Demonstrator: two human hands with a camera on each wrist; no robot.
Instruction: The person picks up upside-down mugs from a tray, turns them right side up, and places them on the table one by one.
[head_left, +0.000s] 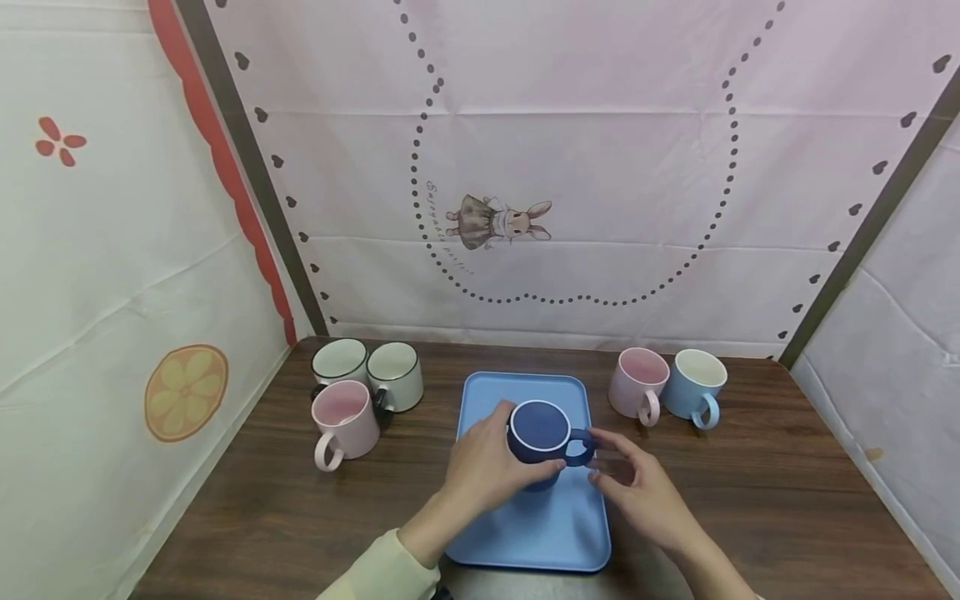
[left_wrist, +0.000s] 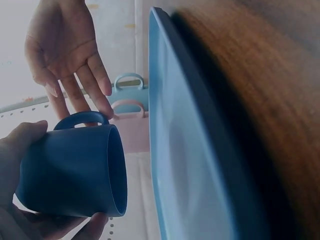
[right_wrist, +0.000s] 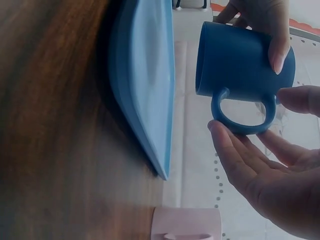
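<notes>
My left hand [head_left: 483, 462] grips a dark blue mug [head_left: 539, 427] around its body, thumb on one side and fingers on the other. The mug is upside down, its base facing up and its mouth turned toward the light blue tray [head_left: 551, 533]. In the wrist views a gap shows between mug and tray. My right hand [head_left: 643, 492] is at the mug's handle [right_wrist: 243, 129], its fairly straight fingertips touching the outer side. In the left wrist view the right palm [left_wrist: 62, 45] faces the mug with fingers extended.
Left of the tray stand a pink mug [head_left: 352, 429] and two white mugs with black handles, one white mug [head_left: 397, 379] nearest the tray. To the right stand a pink mug [head_left: 633, 387] and a light blue mug [head_left: 690, 392]. Printed cloth walls [head_left: 600, 167] border the wooden table [head_left: 787, 500].
</notes>
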